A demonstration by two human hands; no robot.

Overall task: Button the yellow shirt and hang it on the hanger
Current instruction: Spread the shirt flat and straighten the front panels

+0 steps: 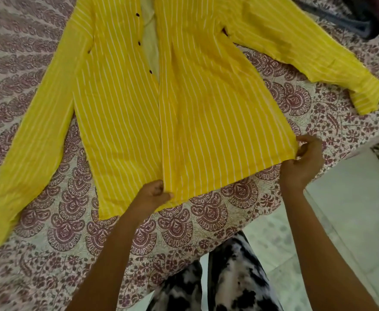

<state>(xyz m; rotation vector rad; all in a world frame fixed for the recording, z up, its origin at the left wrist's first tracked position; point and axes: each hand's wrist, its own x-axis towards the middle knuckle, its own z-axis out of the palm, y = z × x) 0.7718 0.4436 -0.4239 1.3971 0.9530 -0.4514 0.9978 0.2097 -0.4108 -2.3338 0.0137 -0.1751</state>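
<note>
Nearest, black-and-white patterned trousers point(229, 277) at the bed's edge, with pale floor tiles point(352, 198) to the right. Just beyond, both hands closed on the near hem of the yellow shirt point(206, 108): left hand point(155, 194) pinching the inner corner of the right front panel at the middle, right hand point(303, 162) pinching the same panel's outer corner by the side seam. Probably pulling that panel flat and square ahead of any buttoning. Lies front up on the bed, hem near, collar end far and out of view, sleeves spread to left and right. Judging by the drape and soft creases: thin, light, limp cloth with no stiffness, likely to slide and bunch on the sheet. Best taken by its edges: hem corners for straightening, the two placket edges beside each dark button point(139, 43) for fastening, the shoulders later for hanging. Open down the front, paler inner cloth showing in the gap farther up. Underneath, a paisley-printed bedsheet point(206, 221), soft and yielding, so little firm backing for pushing buttons through. Far right, something dark point(363, 19), too cropped to identify. No hanger in view.
</note>
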